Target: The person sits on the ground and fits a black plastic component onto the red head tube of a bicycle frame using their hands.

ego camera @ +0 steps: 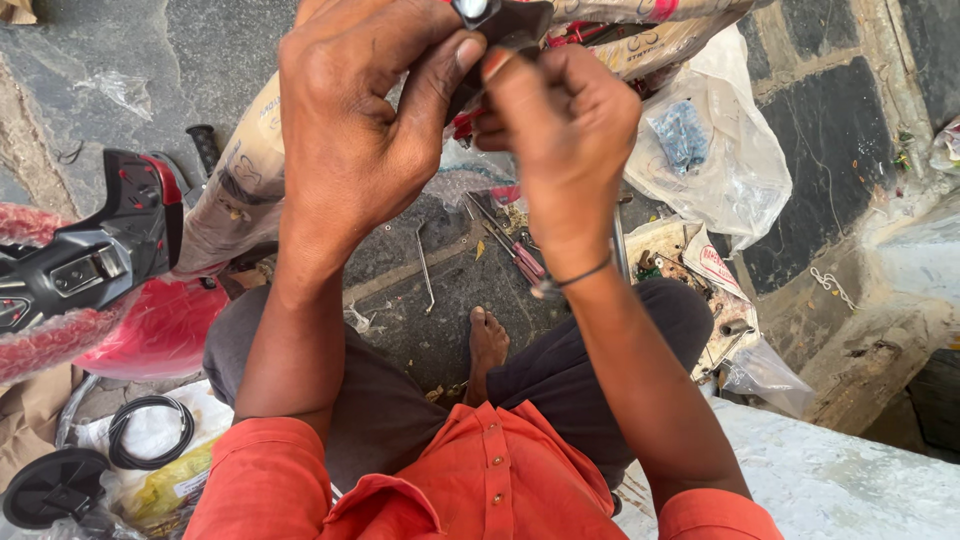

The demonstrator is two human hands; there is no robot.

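Held up over the stone floor (400, 270), our left hand (350, 130) pinches a small black fitting (505, 22) from the side; our right hand (560, 130) clenches just beneath it. It looks light, rigid, best gripped by its body.

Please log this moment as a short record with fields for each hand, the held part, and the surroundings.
left hand: raised, thumb pressed on the black part
right hand: clenched beside it, fingers at the same part
black part: small, held between both hands at the top edge
ground: stone floor with a screwdriver, a clear plastic bag
left side: red and black moulded piece
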